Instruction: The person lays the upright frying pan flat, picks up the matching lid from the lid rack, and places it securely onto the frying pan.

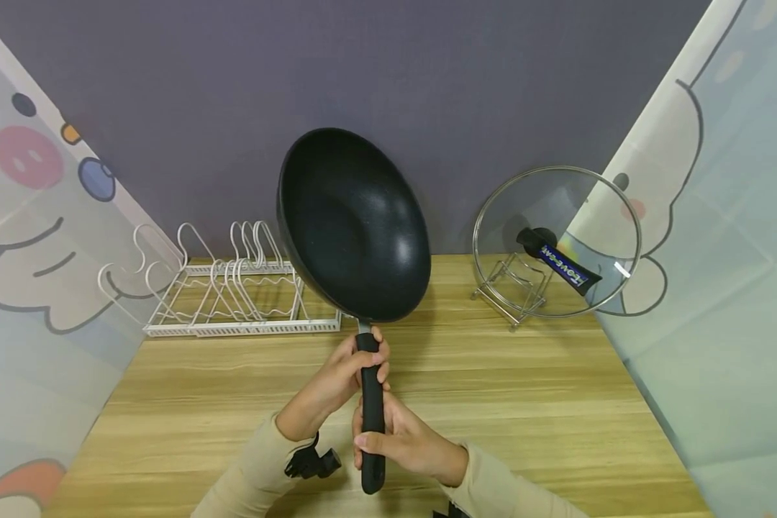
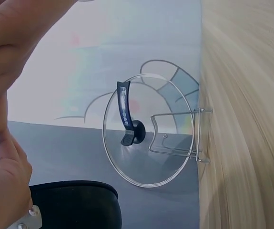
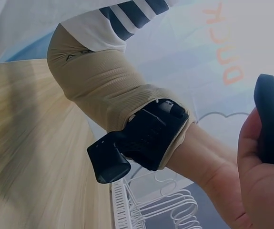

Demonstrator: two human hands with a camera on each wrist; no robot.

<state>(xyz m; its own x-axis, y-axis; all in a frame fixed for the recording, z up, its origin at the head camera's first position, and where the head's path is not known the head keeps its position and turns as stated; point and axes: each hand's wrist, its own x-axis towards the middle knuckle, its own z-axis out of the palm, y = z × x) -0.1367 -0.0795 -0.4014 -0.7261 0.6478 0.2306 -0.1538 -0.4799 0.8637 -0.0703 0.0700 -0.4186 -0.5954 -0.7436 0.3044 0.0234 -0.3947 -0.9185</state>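
A deep black wok (image 1: 356, 223) is held up over the wooden table, its inside facing the head camera. My left hand (image 1: 346, 367) grips the upper part of its black handle (image 1: 372, 403), close to the pan. Lower down, my right hand (image 1: 408, 439) holds the same handle near its end, thumb across the front. In the left wrist view part of the wok (image 2: 77, 205) shows below the hands. The handle's end (image 3: 272, 124) rises beside my right hand (image 3: 270, 191) in the right wrist view.
A white wire rack (image 1: 242, 327) stands on the table at the back left. At the back right, a glass lid (image 1: 596, 208) with a black handle leans upright in a small metal stand (image 1: 514, 288). A grey panel (image 1: 388, 65) closes off the back; printed cloths hang at both sides.
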